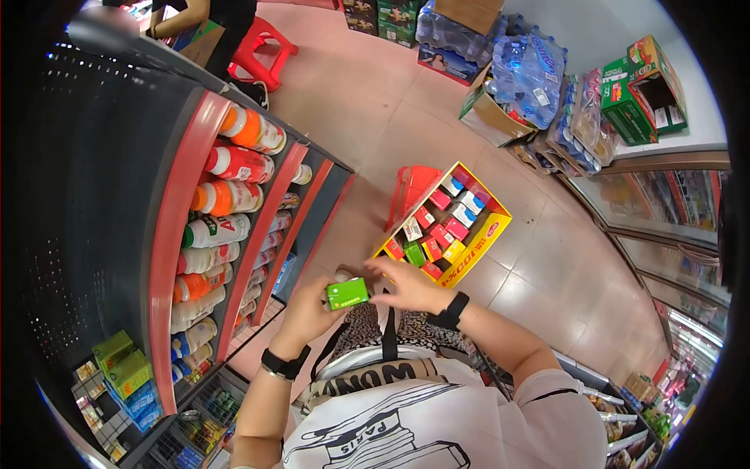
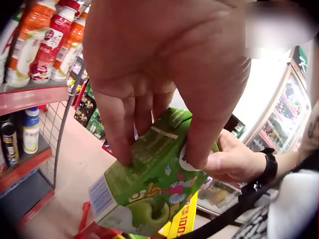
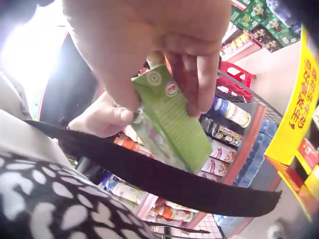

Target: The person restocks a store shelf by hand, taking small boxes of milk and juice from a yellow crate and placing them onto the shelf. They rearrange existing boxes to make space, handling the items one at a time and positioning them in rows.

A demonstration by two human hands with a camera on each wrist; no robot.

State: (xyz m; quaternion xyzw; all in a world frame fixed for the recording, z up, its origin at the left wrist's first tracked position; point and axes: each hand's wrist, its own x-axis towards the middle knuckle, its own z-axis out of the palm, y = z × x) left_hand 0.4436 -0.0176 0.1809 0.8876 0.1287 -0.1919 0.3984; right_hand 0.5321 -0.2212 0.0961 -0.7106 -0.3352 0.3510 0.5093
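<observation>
My left hand (image 1: 308, 309) grips a small green drink carton (image 1: 348, 294) in front of my waist, thumb on one side and fingers on the other. A round green fruit and a palm tree are printed on the carton (image 2: 154, 206) in the left wrist view. My right hand (image 1: 410, 288) is close beside the carton's right end, its fingers extended and thumb apart. In the right wrist view its thumb and fingers lie either side of the carton (image 3: 174, 124). Just beyond the hands is a yellow open box (image 1: 475, 258) with several red, white, yellow and green cartons inside.
A red stool (image 1: 414, 187) stands at the box's far left side. Shelves with red edges (image 1: 187, 234) and rows of bottles run along the left. Wrapped water bottles (image 1: 531, 78) are stacked at the back right, near glass-fronted coolers (image 1: 648, 203). A person sits by another red stool (image 1: 266, 55).
</observation>
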